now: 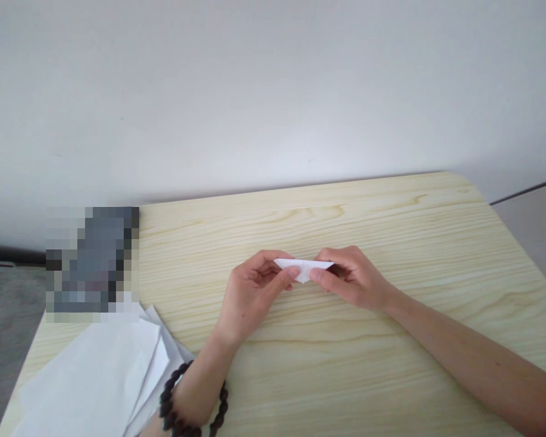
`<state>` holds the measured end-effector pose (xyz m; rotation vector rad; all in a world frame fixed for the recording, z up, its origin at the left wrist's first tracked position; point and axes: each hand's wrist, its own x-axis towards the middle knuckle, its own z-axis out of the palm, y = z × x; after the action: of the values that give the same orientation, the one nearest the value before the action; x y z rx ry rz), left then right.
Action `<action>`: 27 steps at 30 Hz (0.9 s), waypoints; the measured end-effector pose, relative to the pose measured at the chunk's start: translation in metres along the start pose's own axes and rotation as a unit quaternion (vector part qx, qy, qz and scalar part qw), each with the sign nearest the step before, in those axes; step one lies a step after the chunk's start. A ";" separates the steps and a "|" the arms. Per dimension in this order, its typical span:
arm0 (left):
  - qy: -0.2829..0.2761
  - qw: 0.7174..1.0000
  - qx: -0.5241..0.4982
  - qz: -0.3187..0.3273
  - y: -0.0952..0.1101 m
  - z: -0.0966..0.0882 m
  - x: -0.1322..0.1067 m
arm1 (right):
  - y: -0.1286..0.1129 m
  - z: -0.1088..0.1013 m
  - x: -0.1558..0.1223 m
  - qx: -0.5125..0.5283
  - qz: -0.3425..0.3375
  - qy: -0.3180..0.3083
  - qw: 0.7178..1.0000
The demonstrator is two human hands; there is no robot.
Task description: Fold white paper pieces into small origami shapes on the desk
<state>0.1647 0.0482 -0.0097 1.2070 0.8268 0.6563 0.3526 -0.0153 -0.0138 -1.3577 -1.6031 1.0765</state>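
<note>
A small folded piece of white paper (303, 267) is held just above the middle of a light wooden table (391, 243). My left hand (252, 291) pinches its left end between thumb and fingers. My right hand (352, 276) pinches its right end the same way. The paper is long and narrow with a point hanging down at its middle. A dark bead bracelet (182, 403) circles my left wrist.
A loose stack of white paper sheets (100, 376) lies at the table's near left corner. A blurred-out patch (92, 264) covers something at the left edge. A pale wall (273, 91) rises behind the table's far edge.
</note>
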 end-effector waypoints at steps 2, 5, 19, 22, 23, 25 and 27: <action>0.006 1.000 0.020 0.011 0.001 0.000 -0.001 | 0.000 0.000 0.000 -0.004 0.004 -0.002 1.000; 0.000 0.999 0.034 0.013 0.002 0.000 -0.002 | 0.000 0.001 0.000 -0.003 0.012 -0.001 1.000; 0.012 0.999 0.025 0.020 -0.004 0.000 -0.002 | 0.007 0.006 0.004 0.015 -0.007 0.042 0.999; 0.004 0.998 0.066 0.023 -0.003 -0.001 -0.005 | 0.004 0.005 0.004 -0.007 -0.025 0.025 0.999; 0.005 0.997 0.078 0.028 -0.003 -0.002 -0.006 | 0.003 0.005 0.004 -0.020 -0.036 0.020 0.999; 0.009 0.996 0.086 0.038 -0.002 -0.003 -0.007 | 0.002 0.005 0.005 -0.052 -0.063 0.026 0.996; 0.020 0.995 0.081 0.045 -0.002 -0.002 -0.007 | 0.001 0.005 0.006 -0.080 -0.082 0.041 0.993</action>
<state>0.1591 0.0436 -0.0105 1.3884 0.8758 0.6990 0.3475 -0.0101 -0.0163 -1.3287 -1.7364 0.8003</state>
